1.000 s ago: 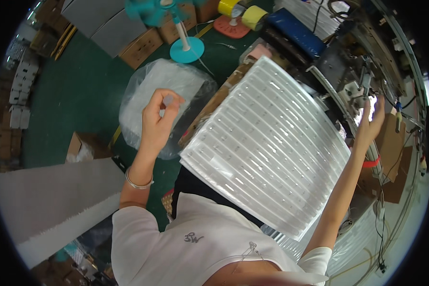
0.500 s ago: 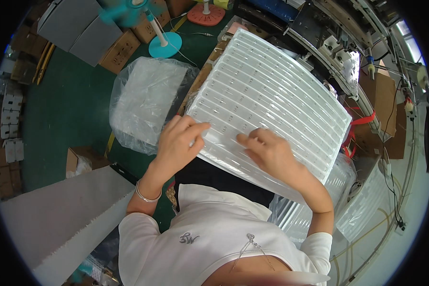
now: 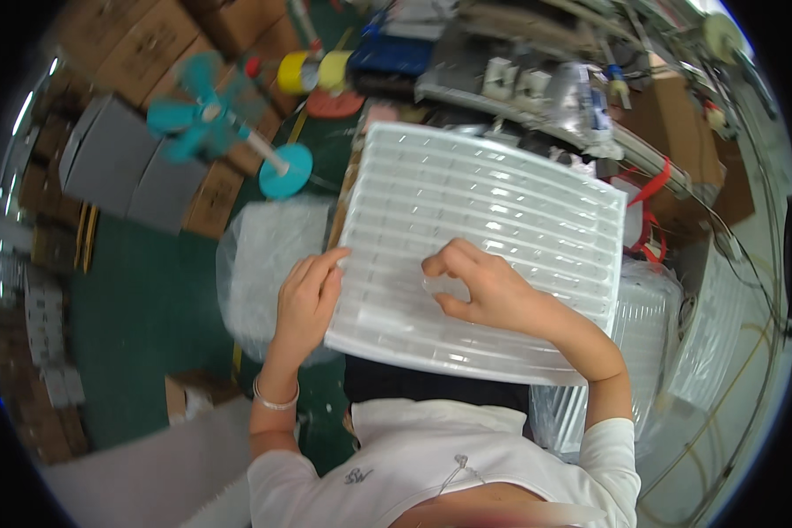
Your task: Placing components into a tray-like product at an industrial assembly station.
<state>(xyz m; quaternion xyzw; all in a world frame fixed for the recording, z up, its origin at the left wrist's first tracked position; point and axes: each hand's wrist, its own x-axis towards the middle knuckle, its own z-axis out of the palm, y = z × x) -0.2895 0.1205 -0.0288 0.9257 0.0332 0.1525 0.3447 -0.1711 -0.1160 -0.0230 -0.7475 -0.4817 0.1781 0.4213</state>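
- Left hand (image 3: 306,304): fingers loosely bent, tips touching the left edge of the white tray (image 3: 493,211), toward its near-left corner; whether they grip it, I cannot tell.
- Right hand (image 3: 500,295): over the tray's near half, fingers curled, thumb apart; whether it holds something clear, I cannot tell.
- One ribbed tray, before the person's waist.
- Beyond its far-left corner: one fan (image 3: 209,113), two yellow rolls (image 3: 297,73).

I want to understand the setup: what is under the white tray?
A brown edge shows left of the tray, and black clothing by its near rim. Whatever lies beneath the middle is covered and cannot be seen.
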